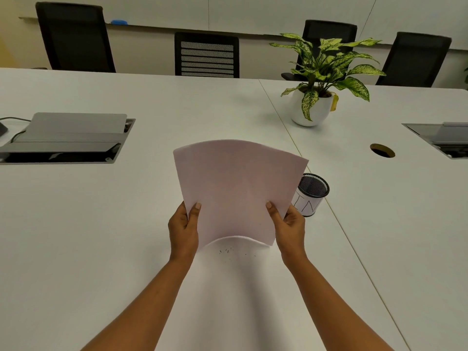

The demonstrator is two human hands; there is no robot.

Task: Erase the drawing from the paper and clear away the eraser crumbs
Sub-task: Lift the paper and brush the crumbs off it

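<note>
Left hand point(183, 229) and right hand point(288, 228) each pinch a side of the paper point(238, 188), bowed between them; eraser crumbs point(228, 252) dot the desk point(76, 224) between my wrists.

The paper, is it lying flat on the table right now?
No, the left hand and the right hand pinch the paper by its side edges and hold it bowed, up off the table.

Bare forearms point(152, 300), with short thumbnails point(198, 205) on the left hand point(183, 230) and right hand point(290, 228).
</note>
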